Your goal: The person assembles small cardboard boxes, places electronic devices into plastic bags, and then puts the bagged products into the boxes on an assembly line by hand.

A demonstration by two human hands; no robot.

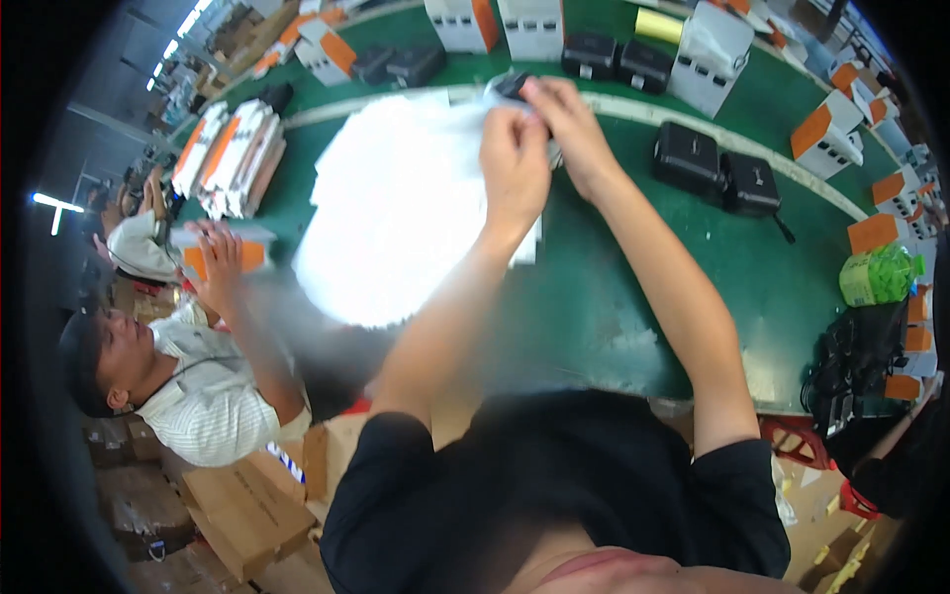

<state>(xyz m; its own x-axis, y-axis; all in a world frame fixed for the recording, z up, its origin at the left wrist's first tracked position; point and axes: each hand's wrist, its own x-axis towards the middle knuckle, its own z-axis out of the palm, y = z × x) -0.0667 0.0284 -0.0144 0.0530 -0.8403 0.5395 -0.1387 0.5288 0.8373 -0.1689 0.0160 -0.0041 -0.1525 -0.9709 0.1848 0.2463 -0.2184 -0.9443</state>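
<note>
Over the far side of the green table, my two hands are close together. My right hand (571, 124) is closed, its thumb and fingers on a small dark item (511, 87) with a pale, shiny edge like a clear bag. My left hand (517, 158) is closed just below it, fingers pinched; what they grip is hidden. Left of my left wrist spreads a bright white pile (386, 218), washed out by glare, seemingly flat sheets. To the right of my right hand lie two black cases (686, 158) (750, 184), one with a short strap.
White and orange boxes (534, 28) and more black cases (591, 55) line the raised strip behind. Flattened boxes (237, 158) are stacked at left. A co-worker (203, 386) at left handles an orange-and-white box (252, 254). A green bottle (879, 274) and black cables (841, 371) lie at right.
</note>
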